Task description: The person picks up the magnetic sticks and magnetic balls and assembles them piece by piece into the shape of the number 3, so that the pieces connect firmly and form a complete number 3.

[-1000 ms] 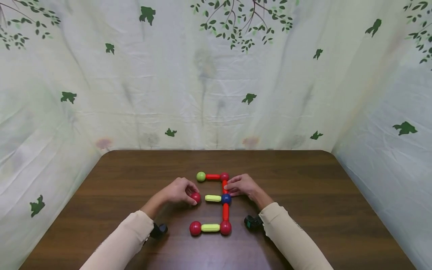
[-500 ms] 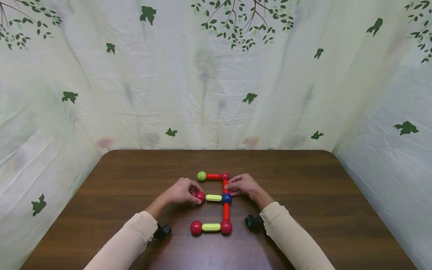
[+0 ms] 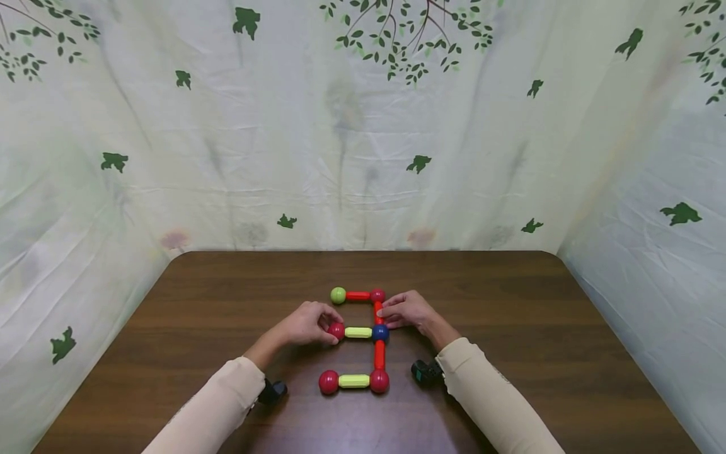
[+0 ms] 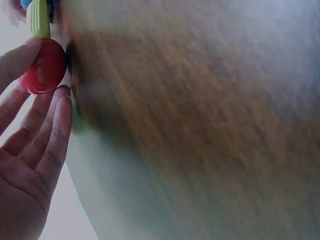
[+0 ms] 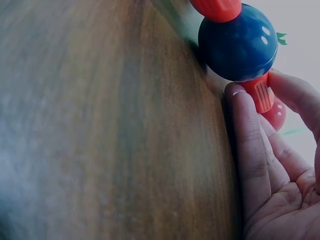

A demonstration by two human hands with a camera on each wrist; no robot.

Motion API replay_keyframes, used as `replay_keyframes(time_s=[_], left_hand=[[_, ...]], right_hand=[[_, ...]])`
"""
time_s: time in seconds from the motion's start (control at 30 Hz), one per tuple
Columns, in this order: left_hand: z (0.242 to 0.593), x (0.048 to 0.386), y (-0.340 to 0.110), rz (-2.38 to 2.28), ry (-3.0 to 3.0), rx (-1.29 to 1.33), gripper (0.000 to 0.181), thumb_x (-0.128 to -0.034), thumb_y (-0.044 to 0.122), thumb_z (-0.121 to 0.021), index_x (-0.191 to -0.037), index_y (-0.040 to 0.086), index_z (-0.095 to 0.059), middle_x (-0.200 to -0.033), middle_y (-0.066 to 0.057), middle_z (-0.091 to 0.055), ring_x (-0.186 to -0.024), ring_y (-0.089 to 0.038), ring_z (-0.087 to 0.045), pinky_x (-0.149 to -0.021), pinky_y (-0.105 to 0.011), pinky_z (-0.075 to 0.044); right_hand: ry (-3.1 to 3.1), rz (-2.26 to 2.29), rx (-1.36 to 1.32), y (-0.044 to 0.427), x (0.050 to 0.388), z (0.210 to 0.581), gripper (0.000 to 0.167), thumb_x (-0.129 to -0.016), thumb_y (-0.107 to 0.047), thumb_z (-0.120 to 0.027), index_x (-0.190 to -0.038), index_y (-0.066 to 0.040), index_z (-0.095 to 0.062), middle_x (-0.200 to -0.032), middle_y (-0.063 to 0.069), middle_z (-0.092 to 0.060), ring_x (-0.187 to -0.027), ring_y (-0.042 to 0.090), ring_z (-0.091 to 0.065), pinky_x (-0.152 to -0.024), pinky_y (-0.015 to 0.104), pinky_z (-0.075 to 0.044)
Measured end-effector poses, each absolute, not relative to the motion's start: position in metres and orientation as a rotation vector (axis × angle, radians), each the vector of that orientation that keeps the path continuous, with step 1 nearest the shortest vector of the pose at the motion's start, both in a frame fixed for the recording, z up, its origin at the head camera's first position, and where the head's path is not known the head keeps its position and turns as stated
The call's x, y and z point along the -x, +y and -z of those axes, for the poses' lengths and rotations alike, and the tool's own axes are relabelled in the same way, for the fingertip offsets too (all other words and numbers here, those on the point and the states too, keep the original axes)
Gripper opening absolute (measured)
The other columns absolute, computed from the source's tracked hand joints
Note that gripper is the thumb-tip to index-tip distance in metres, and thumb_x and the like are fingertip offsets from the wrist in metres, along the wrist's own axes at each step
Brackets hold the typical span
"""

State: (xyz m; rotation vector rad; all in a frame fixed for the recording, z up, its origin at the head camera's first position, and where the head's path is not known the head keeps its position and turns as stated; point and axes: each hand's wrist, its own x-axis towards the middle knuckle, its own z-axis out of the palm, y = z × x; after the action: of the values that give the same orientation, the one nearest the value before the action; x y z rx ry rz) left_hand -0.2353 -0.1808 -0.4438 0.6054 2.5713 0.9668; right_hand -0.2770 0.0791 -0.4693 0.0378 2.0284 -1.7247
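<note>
My left hand [image 3: 309, 323] grips a red ball [image 4: 46, 67] between thumb and fingers, and the ball meets the left end of a yellow-green rod [image 3: 358, 332]. That rod's other end joins a blue ball [image 5: 238, 42]. Just behind the blue ball, my right hand [image 3: 409, 310] pinches a red rod [image 5: 261, 93], which runs back to a far red ball [image 3: 377, 295]. From there another red rod [image 3: 358, 296] leads left to a green ball [image 3: 338, 295]. A nearer red rod [image 3: 379, 355] links the blue ball to a front red ball [image 3: 379, 381].
At the front, a second yellow-green rod [image 3: 354, 381] connects the front red ball to a left red ball [image 3: 329, 383]. Everything lies on a brown wooden table [image 3: 482, 284], with a leaf-patterned white curtain [image 3: 363, 126] behind and at the sides.
The left hand has moved right with its red ball, closing the gap to the middle yellow-green rod; they now touch. The right hand has kept its hold on the red rod.
</note>
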Motion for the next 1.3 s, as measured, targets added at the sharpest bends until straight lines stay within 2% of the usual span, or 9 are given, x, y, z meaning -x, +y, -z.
replay_keyframes(time_s=[0.23,0.57,0.83,1.07,1.2,1.3], left_hand=[[0.442,0.233,-0.180,-0.945,2.586,-0.646,0.031,-0.0755,0.015,-0.083,-0.103,0.006,-0.071,-0.086,0.002,-0.065,-0.076,-0.012,-0.059,-0.069,-0.025,-0.051],[0.439,0.229,-0.188,-0.975,2.600,-0.711,0.041,-0.0768,0.017,-0.082,-0.113,0.005,-0.066,-0.096,-0.002,-0.065,-0.079,-0.014,-0.059,-0.070,-0.024,-0.051],[0.432,0.224,-0.203,-0.945,2.642,-0.766,0.042,-0.0774,0.017,-0.081,-0.113,0.004,-0.065,-0.097,-0.006,-0.065,-0.078,-0.016,-0.059,-0.070,-0.025,-0.050],[0.433,0.246,-0.196,-0.898,2.805,-0.660,0.041,-0.0816,0.015,-0.077,-0.118,0.001,-0.063,-0.105,-0.012,-0.066,-0.084,-0.019,-0.062,-0.072,-0.032,-0.051],[0.442,0.260,-0.186,-0.890,2.850,-0.594,0.048,-0.0827,0.011,-0.075,-0.126,-0.002,-0.058,-0.111,-0.016,-0.064,-0.085,-0.020,-0.064,-0.072,-0.032,-0.053],[0.445,0.264,-0.185,-0.906,2.856,-0.560,0.048,-0.0835,0.009,-0.074,-0.127,-0.003,-0.058,-0.110,-0.016,-0.065,-0.085,-0.021,-0.065,-0.071,-0.032,-0.053]], right_hand=[[2.037,1.717,-0.050,0.080,0.278,0.468,0.024,-0.081,-0.004,-0.076,-0.102,0.006,-0.068,-0.082,0.009,-0.069,-0.067,0.016,-0.068,-0.065,0.031,-0.056],[2.045,1.710,-0.053,0.082,0.279,0.467,0.024,-0.081,-0.005,-0.076,-0.103,0.005,-0.069,-0.084,0.010,-0.070,-0.067,0.018,-0.068,-0.065,0.032,-0.056],[2.056,1.718,-0.060,0.085,0.279,0.461,0.025,-0.082,-0.004,-0.075,-0.103,0.006,-0.069,-0.083,0.010,-0.069,-0.068,0.017,-0.068,-0.065,0.032,-0.056],[2.049,1.732,-0.041,0.087,0.280,0.464,0.025,-0.081,-0.003,-0.075,-0.103,0.007,-0.068,-0.082,0.009,-0.070,-0.068,0.017,-0.068,-0.066,0.033,-0.056],[2.033,1.744,-0.038,0.084,0.278,0.467,0.024,-0.081,-0.002,-0.075,-0.102,0.008,-0.068,-0.081,0.010,-0.070,-0.067,0.017,-0.068,-0.065,0.032,-0.056],[2.026,1.736,-0.021,0.080,0.276,0.468,0.025,-0.082,-0.003,-0.075,-0.103,0.008,-0.068,-0.082,0.010,-0.070,-0.067,0.017,-0.068,-0.066,0.033,-0.056]])
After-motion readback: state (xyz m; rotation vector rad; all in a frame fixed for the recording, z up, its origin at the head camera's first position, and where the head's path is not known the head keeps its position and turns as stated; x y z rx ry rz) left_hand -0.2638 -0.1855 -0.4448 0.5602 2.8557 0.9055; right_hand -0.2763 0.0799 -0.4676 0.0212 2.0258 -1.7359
